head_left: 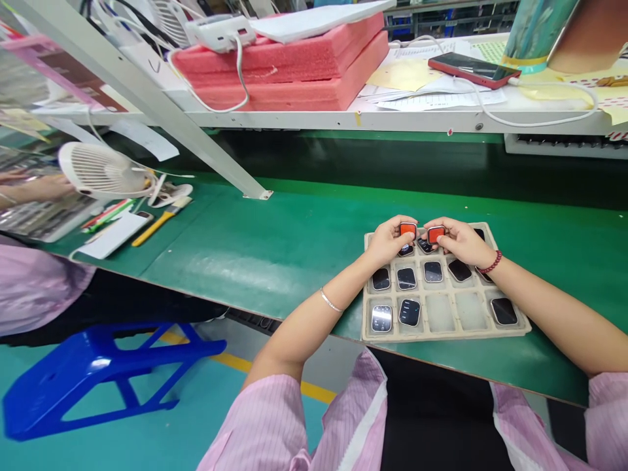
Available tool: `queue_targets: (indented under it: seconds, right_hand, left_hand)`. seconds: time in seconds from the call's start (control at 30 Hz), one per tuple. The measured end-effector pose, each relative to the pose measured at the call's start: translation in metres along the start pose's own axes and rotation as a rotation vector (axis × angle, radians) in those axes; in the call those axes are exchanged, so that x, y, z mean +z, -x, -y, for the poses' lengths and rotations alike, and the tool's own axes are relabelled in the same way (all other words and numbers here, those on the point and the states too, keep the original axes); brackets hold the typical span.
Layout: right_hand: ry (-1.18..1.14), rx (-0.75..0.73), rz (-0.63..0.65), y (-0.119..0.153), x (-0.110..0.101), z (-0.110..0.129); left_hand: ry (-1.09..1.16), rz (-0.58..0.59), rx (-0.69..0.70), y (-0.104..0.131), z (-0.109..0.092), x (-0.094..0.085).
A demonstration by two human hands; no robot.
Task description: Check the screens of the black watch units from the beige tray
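Both hands hover over the far row of a beige compartment tray (441,333) on the green bench. Between thumb and fingers, my left hand (390,241) pinches a smartwatch (407,229) whose screen glows red-orange. My right hand (464,241) grips a second smartwatch (434,234), also lit red-orange. The two are held side by side, a small gap apart. Below them, several strapless square watches lie in the pockets, mostly with dark screens; one near-row watch (409,313) shows white text. Two near-row pockets hold no watch. My right forearm hides part of the tray's right side.
A white shelf edge (417,122) runs above the bench, carrying red foam blocks (294,72), papers and a phone (473,69). To the left are a slanted post (196,144), a white fan (105,171), a yellow-handled brush (161,221), a blue stool (98,360) and a co-worker's arm (39,190).
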State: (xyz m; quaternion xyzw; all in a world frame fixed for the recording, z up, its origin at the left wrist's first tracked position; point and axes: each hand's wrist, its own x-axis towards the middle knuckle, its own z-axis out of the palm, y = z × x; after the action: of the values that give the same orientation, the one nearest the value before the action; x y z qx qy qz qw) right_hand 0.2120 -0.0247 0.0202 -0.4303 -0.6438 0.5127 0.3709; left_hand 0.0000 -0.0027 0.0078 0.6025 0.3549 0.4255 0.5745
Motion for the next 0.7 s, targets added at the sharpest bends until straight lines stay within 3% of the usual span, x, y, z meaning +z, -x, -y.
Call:
queue_targets:
  seconds: [0.4, 0.7]
  right_hand:
    - [-0.048, 0.034, -0.019, 0.0004, -0.0026, 0.0025]
    - [-0.099, 0.085, -0.004, 0.0035, -0.0008, 0.0058]
  left_hand:
    - [-0.015, -0.030, -0.067, 0.0025, -0.0093, 0.0019]
    - [-0.027, -0.025, -0.078, 0.0013, -0.0053, -0.0009]
